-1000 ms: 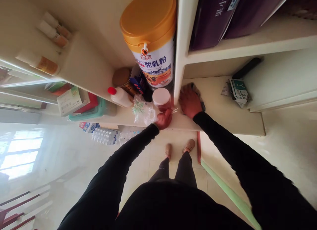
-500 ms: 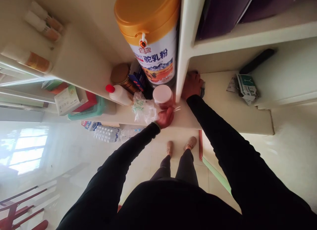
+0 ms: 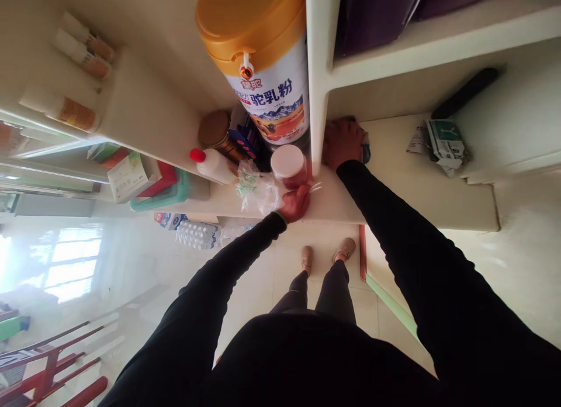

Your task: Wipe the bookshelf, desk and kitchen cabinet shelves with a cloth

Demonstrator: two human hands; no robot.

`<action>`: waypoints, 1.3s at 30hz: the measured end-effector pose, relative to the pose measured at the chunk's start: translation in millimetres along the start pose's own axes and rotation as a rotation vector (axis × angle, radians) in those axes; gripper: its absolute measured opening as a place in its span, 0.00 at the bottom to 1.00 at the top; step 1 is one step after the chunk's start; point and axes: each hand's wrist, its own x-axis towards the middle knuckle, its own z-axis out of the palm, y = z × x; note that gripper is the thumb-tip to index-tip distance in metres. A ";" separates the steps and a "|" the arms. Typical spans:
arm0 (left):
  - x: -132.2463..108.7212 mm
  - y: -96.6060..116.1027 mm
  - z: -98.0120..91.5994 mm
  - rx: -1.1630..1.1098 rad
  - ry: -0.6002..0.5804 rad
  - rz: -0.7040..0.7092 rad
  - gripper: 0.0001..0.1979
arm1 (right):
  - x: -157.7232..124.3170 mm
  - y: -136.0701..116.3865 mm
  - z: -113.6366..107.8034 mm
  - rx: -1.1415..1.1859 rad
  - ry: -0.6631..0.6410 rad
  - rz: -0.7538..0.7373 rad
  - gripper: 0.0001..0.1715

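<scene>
My left hand is closed, and thin white sticks that look like cotton swabs poke out past its fingers. It is at the shelf's front edge, just below a jar with a pale pink lid. A crumpled clear plastic bag lies to its left. In the compartment right of the upright divider, my right hand is curled over a small dark item. Most of that item is hidden under the hand, so its kind does not show.
A large milk powder tin with an orange lid towers behind the jar. A white bottle with red cap and a brown canister stand left. Crumpled packets and a black long object lie right. The divider separates my hands.
The view has shifted slightly, so the shelves sit a little differently in the picture. Both hands keep about the same places, the left still with the white sticks.
</scene>
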 end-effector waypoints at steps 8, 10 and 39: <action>3.8 4.7 -4.2 -0.005 0.026 -0.050 0.27 | -160.2 13.8 -27.1 0.044 -0.156 -0.312 0.29; 3.9 6.6 -5.5 0.001 0.044 -0.046 0.30 | -196.8 28.4 -33.4 0.067 -0.178 -0.425 0.30; 3.7 1.2 -2.1 -0.050 -0.024 -0.015 0.30 | -143.5 -7.6 -18.2 0.021 -0.103 -0.120 0.35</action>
